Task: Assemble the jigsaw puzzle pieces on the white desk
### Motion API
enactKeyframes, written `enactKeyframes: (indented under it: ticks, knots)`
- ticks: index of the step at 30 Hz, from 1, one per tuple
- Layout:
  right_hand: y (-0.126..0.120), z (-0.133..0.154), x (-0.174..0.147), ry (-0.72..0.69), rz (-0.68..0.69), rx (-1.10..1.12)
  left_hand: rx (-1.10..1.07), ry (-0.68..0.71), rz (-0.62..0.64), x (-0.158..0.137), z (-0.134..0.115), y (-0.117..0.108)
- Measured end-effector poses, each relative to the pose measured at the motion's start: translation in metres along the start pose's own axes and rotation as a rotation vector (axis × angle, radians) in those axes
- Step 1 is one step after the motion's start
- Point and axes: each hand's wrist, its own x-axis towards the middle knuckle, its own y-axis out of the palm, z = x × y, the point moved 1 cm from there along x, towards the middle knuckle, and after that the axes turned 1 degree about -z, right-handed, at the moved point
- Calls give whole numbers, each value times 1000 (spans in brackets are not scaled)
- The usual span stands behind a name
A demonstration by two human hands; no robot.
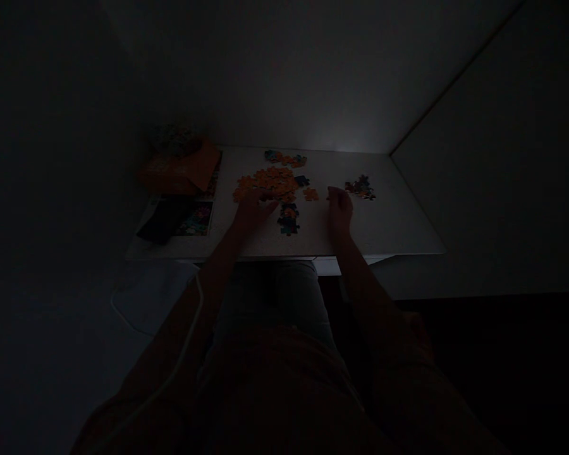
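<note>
The scene is very dark. My left hand (252,213) rests at the near edge of a pile of orange jigsaw pieces (270,180), thumb and fingers apart, and I see nothing gripped in it. Farther right, my right hand (340,212) is closed in a pinch on a small puzzle piece (329,197), mostly hidden by the fingers. Between the hands lie a joined strip of dark, colourful pieces (289,221), a single orange piece (310,194) and a dark blue piece (302,181). A cluster of mixed pieces (361,188) lies just right of my right hand.
More pieces (286,158) lie along the back of the white table (384,230), near the wall. On the left are an orange bag or box (177,170), a printed picture sheet (199,218) and a dark object (161,222) over it. A white cable (194,316) crosses my left arm.
</note>
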Motion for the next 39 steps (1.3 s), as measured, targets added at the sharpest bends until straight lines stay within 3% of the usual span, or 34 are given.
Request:
enactKeyframes:
  ticks: [8, 13, 18, 23, 26, 31, 34, 39]
  knots:
    - [17, 9, 3, -9, 149, -482, 389, 168, 175, -10, -20, -1]
    - [18, 11, 21, 48, 217, -674, 524, 160, 262, -14, -37, -5]
    - [17, 3, 26, 23, 209, -585, 554, 110, 219, -14, -41, -2]
    - [13, -3, 24, -2, 226, -300, 583, 38, 129, -10, -30, 8]
    - [12, -2, 23, -2, 206, -196, 609, -12, 82, 0, -25, 13]
    - [11, 4, 22, -130, 143, -102, 596, -47, 47, 23, -18, 12]
    - [10, 7, 18, -104, 240, -26, 596, -52, 5, 34, -14, 9]
    - [11, 9, 12, -175, 537, 20, 617, -60, -44, 40, -10, 9]
